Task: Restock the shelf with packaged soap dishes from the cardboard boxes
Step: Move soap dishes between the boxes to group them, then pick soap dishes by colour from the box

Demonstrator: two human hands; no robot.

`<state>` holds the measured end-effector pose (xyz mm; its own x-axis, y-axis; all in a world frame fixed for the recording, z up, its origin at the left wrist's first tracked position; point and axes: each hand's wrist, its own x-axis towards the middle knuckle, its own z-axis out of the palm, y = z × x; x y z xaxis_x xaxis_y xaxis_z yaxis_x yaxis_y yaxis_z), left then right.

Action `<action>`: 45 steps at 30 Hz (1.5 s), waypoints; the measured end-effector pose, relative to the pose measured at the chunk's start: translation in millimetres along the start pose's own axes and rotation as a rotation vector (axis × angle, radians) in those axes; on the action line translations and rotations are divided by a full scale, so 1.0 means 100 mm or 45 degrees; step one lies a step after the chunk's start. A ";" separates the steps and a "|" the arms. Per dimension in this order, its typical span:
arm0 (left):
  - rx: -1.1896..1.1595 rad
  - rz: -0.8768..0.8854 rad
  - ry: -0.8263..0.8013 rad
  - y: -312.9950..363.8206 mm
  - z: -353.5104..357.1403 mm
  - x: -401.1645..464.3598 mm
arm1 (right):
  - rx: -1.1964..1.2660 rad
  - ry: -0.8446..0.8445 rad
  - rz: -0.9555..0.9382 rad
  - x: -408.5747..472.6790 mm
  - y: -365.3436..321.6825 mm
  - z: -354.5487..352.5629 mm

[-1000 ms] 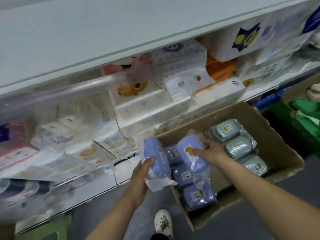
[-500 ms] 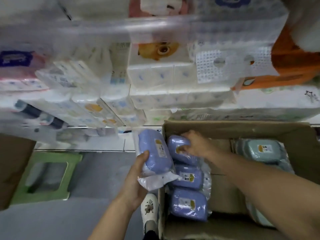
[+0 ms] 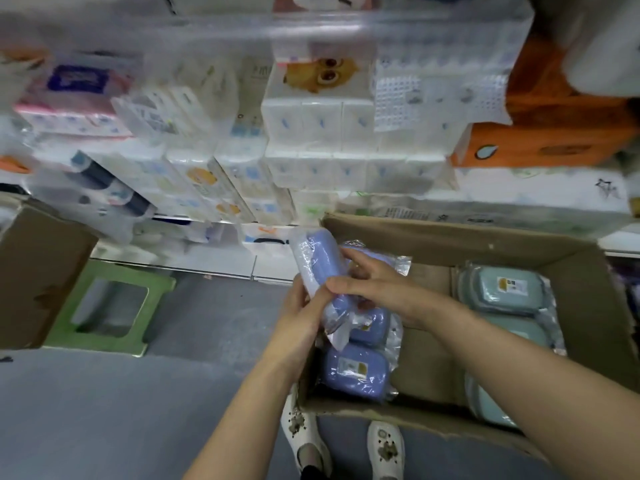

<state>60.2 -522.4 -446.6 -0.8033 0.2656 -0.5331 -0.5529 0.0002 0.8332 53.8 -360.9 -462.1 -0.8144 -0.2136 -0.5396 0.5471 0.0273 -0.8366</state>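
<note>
Shelves of wrapped tissue packs (image 3: 311,119) rise beyond my hands. My left hand (image 3: 298,317) grips a purple soap dish (image 3: 317,268) upright over the cardboard box (image 3: 485,237); my right hand (image 3: 374,289) seems to pinch a second one against it. More purple dishes (image 3: 353,370) lie below, teal ones (image 3: 502,289) to the right.

A grey floor (image 3: 104,410) is seen below. A green stool (image 3: 107,306) is set on it beside a brown box (image 3: 34,271). Shelves are filled with what appear to be blurred tissue packs (image 3: 311,133).
</note>
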 end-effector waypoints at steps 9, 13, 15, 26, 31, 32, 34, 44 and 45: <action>1.085 0.309 0.260 -0.49 -0.39 -0.14 | -0.791 0.513 0.107 -0.15 0.70 -0.18; 1.155 0.170 0.120 -0.71 -0.46 -0.15 | -1.501 0.337 0.061 -0.03 0.94 -0.01; 1.176 0.193 0.089 -0.74 -0.47 -0.14 | -1.620 0.336 0.007 0.09 0.99 0.06; 1.455 0.157 0.122 -0.61 -0.49 -0.25 | -1.581 0.275 0.025 -0.05 0.66 0.26; 1.706 0.318 0.444 -0.22 -0.62 -0.63 | -1.588 0.319 -0.124 -0.42 0.01 0.51; 1.724 0.363 0.485 -0.12 -0.66 -0.72 | -1.611 0.350 -0.177 -0.48 -0.14 0.59; 1.737 0.491 0.600 0.12 -0.77 -0.90 | -1.659 0.435 -0.311 -0.61 -0.46 0.75; 1.655 0.861 1.005 1.21 -2.15 -1.47 | -1.588 0.638 -0.865 -0.53 -1.65 2.05; 1.673 0.859 1.012 1.29 -2.39 -1.51 | -1.572 0.642 -0.894 -0.45 -1.74 2.25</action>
<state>56.8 -792.4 -293.5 -0.9354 0.0336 0.3521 0.1315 0.9572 0.2580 38.6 -575.6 -271.3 -0.9537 -0.1906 0.2324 -0.2640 0.9008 -0.3446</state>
